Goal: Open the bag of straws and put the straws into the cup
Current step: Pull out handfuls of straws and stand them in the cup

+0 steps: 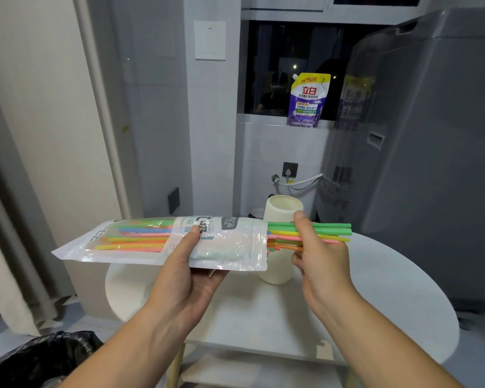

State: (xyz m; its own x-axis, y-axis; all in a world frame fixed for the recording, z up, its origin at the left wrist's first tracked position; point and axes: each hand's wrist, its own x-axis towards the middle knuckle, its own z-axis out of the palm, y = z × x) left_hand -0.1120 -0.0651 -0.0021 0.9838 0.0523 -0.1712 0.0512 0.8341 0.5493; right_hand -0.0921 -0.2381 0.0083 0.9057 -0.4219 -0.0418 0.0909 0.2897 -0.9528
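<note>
Gripping the bag (230,242) with the left hand (188,273), thumb on top. Pinching the straws (329,229) jutting from its right end between fingers of the right hand (318,259), in front of the cup (282,208).

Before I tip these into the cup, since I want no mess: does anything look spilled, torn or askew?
Nothing stands out. The left hand holds the bag roughly level, the right hand pinches the straws sticking from its open end, and the cup stands upright on the table.
</note>
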